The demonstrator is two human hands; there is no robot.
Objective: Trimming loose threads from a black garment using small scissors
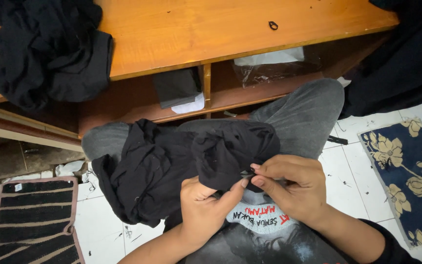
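1. Resting on the person's lap, the black garment (172,166) lay bunched below the wooden tabletop (211,29).
2. Left hand (206,205) gripped the garment's edge from below.
3. Right hand (289,188) pinched the same edge, fingertips touching the left thumb.
4. A second black garment (50,49) lay on the tabletop.

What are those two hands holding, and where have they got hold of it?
A black garment lying on the lap. Both the left hand and the right hand pinch its right-hand edge between thumb and fingertips, close together.
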